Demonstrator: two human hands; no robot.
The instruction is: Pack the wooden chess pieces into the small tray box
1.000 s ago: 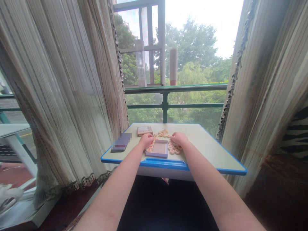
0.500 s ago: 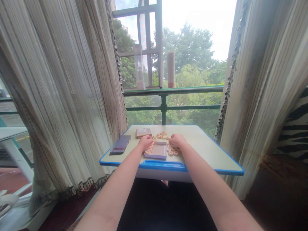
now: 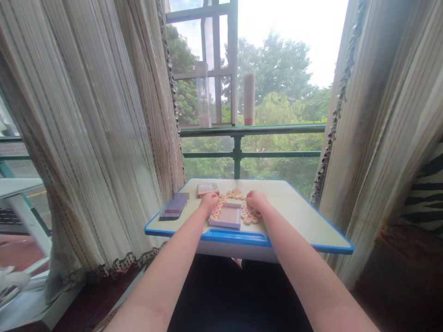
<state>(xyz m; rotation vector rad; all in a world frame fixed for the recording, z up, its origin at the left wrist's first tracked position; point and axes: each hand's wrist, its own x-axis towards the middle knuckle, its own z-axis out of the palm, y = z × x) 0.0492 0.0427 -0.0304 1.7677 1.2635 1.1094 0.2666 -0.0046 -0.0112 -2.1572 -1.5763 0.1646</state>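
A shallow, lidless lilac box (image 3: 224, 225) lies near the front of the small table. Round wooden Chinese chess pieces with red marks (image 3: 216, 212) line its left side. More chess pieces (image 3: 247, 220) lie loose to the right of the box, and others (image 3: 236, 192) sit behind it. My left hand (image 3: 209, 202) is closed, fingertips together at the box's back left corner. Over the right-hand pieces, my right hand (image 3: 258, 201) has its fingers drawn together. Anything between the fingertips of either hand is too small or hidden to make out.
A flat box with a printed top (image 3: 207, 189) lies behind my left hand. A dark phone-like slab (image 3: 172, 208), partly pixelated, is at the table's left edge. The cream tabletop (image 3: 297, 216) has a blue rim. Curtains (image 3: 114, 115) hang on both sides, with a green railing (image 3: 277, 130) beyond.
The view has shifted slightly. My right hand has drawn back a little to the right from the pieces behind the box. My left hand stays at almost the same spot.
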